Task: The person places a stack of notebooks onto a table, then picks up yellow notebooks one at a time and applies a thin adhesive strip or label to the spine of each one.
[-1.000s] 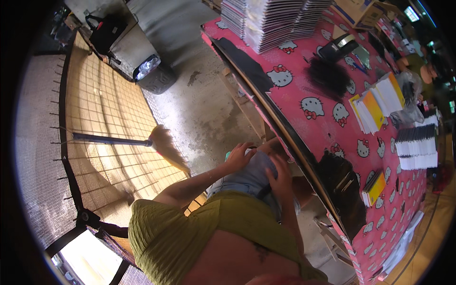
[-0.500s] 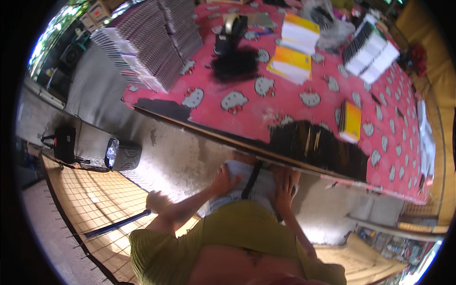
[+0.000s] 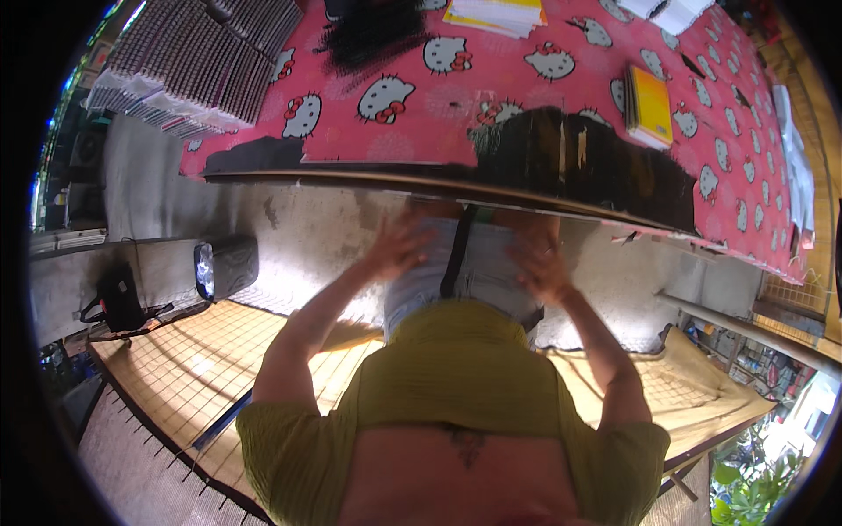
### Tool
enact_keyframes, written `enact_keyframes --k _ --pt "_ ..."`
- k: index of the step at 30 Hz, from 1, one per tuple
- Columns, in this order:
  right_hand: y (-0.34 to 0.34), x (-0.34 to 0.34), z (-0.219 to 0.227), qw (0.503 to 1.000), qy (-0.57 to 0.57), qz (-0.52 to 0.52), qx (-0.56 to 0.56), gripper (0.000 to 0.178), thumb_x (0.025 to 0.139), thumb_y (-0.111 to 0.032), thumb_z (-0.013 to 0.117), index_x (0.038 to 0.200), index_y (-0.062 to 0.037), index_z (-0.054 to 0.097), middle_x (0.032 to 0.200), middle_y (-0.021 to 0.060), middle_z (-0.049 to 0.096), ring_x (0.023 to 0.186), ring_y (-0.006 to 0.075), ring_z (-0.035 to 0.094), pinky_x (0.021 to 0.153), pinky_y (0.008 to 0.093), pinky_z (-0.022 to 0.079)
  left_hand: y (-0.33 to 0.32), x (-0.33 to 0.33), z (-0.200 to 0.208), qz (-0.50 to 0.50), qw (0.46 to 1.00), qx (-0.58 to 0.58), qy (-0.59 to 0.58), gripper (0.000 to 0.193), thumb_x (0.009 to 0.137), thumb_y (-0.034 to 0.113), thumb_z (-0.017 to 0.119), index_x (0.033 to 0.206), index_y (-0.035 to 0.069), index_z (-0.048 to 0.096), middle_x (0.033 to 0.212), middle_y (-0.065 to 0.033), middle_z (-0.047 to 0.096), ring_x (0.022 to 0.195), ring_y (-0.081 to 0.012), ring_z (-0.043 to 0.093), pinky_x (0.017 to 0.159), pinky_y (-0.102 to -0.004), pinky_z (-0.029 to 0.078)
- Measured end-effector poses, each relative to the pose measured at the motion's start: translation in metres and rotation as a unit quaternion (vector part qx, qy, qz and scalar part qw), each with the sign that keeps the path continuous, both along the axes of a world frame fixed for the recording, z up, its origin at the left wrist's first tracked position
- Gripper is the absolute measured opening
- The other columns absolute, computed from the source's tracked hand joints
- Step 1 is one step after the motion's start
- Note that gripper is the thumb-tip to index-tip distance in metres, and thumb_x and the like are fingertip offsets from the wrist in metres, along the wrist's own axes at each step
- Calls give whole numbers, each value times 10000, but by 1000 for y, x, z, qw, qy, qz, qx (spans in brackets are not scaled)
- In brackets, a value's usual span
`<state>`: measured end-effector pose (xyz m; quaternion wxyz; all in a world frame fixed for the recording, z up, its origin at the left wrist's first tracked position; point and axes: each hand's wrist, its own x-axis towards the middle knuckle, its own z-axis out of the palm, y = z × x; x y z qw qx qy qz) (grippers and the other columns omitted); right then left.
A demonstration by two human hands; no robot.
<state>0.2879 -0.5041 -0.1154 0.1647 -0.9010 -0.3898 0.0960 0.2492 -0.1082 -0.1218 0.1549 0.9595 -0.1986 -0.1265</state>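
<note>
My left hand (image 3: 399, 245) is over the thigh of my light denim shorts (image 3: 495, 263), its fingers spread and a little blurred. On the other side my right hand (image 3: 542, 265) hovers by the right thigh, fingers apart and blurred too. Both hands are empty; whether they touch the cloth I cannot tell. A black strap (image 3: 456, 254) hangs down between them. Just ahead is the table edge (image 3: 421, 178), where the pink cat-print covering (image 3: 351, 140) is torn and dark board shows. A small stack of yellow-covered booklets (image 3: 649, 105) lies near that edge.
Tall stacks of spiral-bound notebooks (image 3: 197, 61) stand at the table's left. A black scribble-like dark patch (image 3: 373, 35) and more yellow-edged booklets (image 3: 498, 16) lie farther back, with white booklets (image 3: 671, 13) at right. On the left are a black bag (image 3: 118, 298) and a grey container (image 3: 235, 267).
My view has tilted down, so the table sits higher in the picture. Both hands, earlier resting on my thighs, have lifted or shifted with fingers spreading, and both elbows show farther out.
</note>
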Motion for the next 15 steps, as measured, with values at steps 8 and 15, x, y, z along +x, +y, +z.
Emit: enact_keyframes --k 8,15 --pt "32 15 13 602 551 -256 518 717 937 -497 632 1501 -115 408 1491 194 470 1297 356 534 1015 440 474 -20 -5 13 116 972 -204 32 541 1020 481 451 1443 146 492 1584 -153 343 1505 -354 217 1186 -622 177" --pt "-11 3 0 345 734 -220 542 787 970 -672 414 1550 -148 322 1559 218 363 1377 372 450 1090 512 411 20 0 -27 236 966 67 84 558 1015 522 434 1512 270 418 1591 -133 342 1502 -349 235 1165 -625 225"
